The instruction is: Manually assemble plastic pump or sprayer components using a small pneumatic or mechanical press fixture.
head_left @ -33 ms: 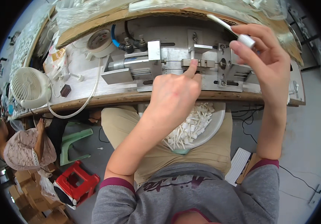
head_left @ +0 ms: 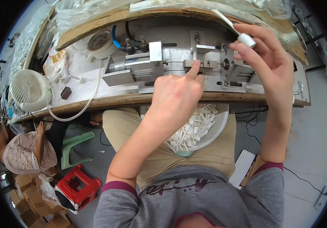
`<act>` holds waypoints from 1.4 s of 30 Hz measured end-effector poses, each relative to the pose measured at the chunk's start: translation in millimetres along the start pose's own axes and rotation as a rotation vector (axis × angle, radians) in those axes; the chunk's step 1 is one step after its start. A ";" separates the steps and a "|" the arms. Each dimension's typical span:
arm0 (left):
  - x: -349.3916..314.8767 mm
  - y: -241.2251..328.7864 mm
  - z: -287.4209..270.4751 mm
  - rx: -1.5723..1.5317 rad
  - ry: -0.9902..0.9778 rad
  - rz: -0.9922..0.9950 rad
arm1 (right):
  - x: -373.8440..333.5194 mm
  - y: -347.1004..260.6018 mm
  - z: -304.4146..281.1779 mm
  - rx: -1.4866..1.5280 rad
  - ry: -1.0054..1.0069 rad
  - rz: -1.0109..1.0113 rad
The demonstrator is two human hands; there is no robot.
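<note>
My right hand [head_left: 268,51] is raised at the right over the bench. Its thumb and fingers grip a white stick with a cylindrical cap [head_left: 246,40]; the thin stick points up and left. My left hand [head_left: 178,89] reaches to the middle of the bench fixture, index finger stretched forward and the other fingers curled under. That fingertip presses on a white plastic piece [head_left: 195,55] at a small notched metal block [head_left: 209,64]; how far the piece goes under the finger is hidden. On my lap, a translucent bowl [head_left: 221,123] holds many loose white sticks and caps.
A metal cylinder unit [head_left: 133,65] with a blue air hose stands left of the block, and a drilled metal plate [head_left: 226,64] on its right. A white fan [head_left: 30,89], tape roll [head_left: 101,41] and cardboard edge [head_left: 91,31] surround them. Another person [head_left: 28,152] sits at left near a red stool [head_left: 79,186].
My right hand has shifted slightly left and up with the capped stick. The left finger stays on the white piece at the block.
</note>
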State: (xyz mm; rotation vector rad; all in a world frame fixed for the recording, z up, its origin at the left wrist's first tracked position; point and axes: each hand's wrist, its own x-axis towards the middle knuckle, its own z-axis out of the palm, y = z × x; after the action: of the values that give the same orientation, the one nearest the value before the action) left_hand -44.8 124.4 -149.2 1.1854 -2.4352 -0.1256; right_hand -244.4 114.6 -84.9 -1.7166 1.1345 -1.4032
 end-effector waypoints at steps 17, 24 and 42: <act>-68.2 -7.4 -24.5 -0.786 0.194 -0.277 | -66.3 43.7 47.5 -0.812 -0.266 -0.325; -82.5 -15.2 -14.9 -0.992 0.309 -0.216 | -56.2 44.2 56.7 -0.934 -0.252 -0.332; -89.4 -19.0 -2.3 -0.798 0.282 -0.117 | -54.4 50.2 52.2 -0.845 -0.227 -0.328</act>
State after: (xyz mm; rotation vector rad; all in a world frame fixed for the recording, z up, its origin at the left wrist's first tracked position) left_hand 18.7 181.4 -182.1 0.8842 -1.7776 -0.8173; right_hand -207.8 140.3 -163.6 -2.6685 1.4768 -0.8895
